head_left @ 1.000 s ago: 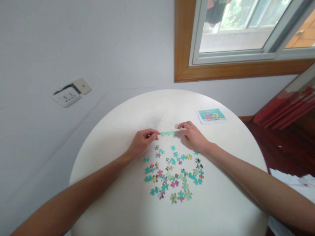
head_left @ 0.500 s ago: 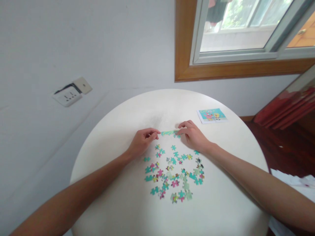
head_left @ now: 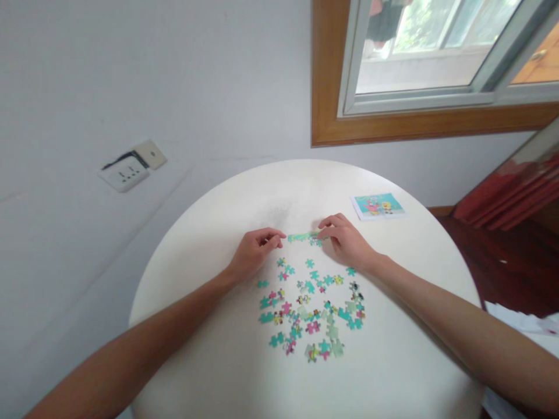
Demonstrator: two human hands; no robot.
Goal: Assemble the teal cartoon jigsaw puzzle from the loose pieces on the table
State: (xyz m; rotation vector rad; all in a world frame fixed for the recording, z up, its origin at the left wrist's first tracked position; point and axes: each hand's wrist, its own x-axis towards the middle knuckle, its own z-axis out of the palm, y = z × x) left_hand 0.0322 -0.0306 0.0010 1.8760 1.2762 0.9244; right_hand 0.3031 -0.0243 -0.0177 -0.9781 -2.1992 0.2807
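A narrow strip of joined jigsaw pieces (head_left: 300,237), teal and green, lies on the white round table (head_left: 196,361). Close to its left end rests my left hand (head_left: 258,249), fingers loosely bent, a small gap between fingertips and strip. My right hand (head_left: 345,238) has its thumb and forefinger on a jigsaw piece (head_left: 315,241) at the strip's right end; its other fingers are bent above and partly hide that end. Nearer to me, many loose jigsaw pieces (head_left: 312,327) in teal, pink, yellow and pale green lie scattered between my forearms.
A picture card (head_left: 379,206) with cartoon figures lies at the table's back right. Behind the table are a pale wall (head_left: 196,75) with a socket (head_left: 125,173) and a wood-framed window (head_left: 325,131). A red curtain (head_left: 502,183) hangs at right.
The whole view has shifted slightly. A small gap now shows between my left fingertips and the strip, which has moved slightly right along with my right hand.
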